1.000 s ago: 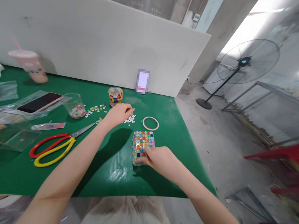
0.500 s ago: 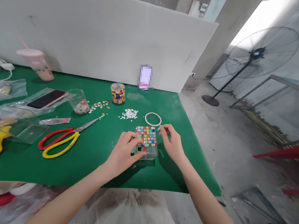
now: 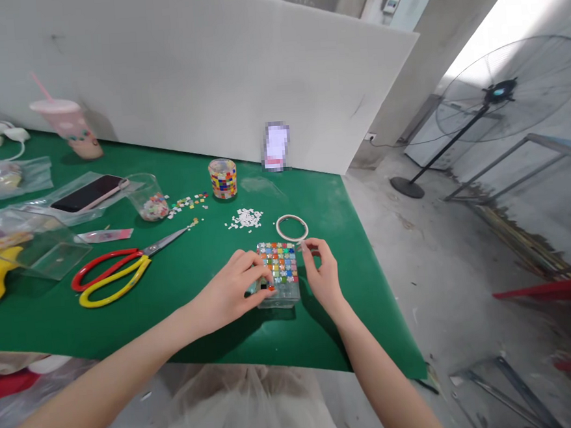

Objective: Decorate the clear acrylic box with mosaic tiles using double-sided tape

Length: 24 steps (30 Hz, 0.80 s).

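Note:
A clear box (image 3: 284, 293) stands on the green table, its upper face covered with rows of small coloured mosaic tiles (image 3: 280, 261); the strip nearest me is bare. My left hand (image 3: 244, 282) is at the box's left side, thumb and forefinger closed on a small orange tile (image 3: 272, 288) over the bare strip. At the box's far right corner is my right hand (image 3: 323, 270), thumb and forefinger together; what is between them, if anything, is too small to make out. A white ring (image 3: 292, 228) lies just beyond the box.
White tiles (image 3: 247, 218) lie in a pile behind the box. A mosaic-covered jar (image 3: 223, 179) stands farther back. To the left are scissors (image 3: 116, 271), a tipped plastic cup (image 3: 153, 207) of tiles, a phone (image 3: 90, 193), a clear container (image 3: 56, 249) and a pink tumbler (image 3: 71, 128).
My left thumb and forefinger have come together on the orange tile. My right hand has moved slightly left, its fingertips now at the box's far right corner. The view has shifted a little.

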Each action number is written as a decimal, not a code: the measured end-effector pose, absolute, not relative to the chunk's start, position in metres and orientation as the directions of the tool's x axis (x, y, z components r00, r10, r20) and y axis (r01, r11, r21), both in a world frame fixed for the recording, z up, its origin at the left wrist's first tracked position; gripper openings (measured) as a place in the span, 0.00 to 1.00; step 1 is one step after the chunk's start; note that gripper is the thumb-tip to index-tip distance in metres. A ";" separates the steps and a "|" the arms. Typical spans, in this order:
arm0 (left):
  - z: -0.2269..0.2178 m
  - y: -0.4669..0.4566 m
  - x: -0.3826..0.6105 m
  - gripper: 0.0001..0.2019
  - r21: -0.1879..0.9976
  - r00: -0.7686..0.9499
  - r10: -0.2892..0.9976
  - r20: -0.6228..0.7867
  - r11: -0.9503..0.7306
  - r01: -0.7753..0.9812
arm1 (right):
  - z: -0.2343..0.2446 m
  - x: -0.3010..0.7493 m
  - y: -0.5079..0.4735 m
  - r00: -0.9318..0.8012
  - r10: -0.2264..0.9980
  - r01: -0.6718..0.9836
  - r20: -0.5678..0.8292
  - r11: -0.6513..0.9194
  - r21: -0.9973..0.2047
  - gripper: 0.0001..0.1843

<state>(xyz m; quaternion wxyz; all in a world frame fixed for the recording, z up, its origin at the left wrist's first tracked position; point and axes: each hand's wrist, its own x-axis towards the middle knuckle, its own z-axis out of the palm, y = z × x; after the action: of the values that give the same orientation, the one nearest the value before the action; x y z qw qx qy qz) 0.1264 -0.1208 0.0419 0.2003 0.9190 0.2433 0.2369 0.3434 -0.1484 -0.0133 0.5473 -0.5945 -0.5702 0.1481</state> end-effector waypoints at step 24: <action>0.035 -0.117 0.134 0.02 0.462 0.747 0.522 0.412 -0.826 0.323 | -0.017 0.344 -0.151 0.270 0.866 0.484 0.420 0.255 -0.837 0.09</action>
<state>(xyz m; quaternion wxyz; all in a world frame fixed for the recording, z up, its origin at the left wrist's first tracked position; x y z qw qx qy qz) 0.1337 -0.1172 0.0347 0.1841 0.9163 0.2305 0.2710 0.3441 -0.1508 -0.0167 0.5419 -0.5842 -0.5779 0.1765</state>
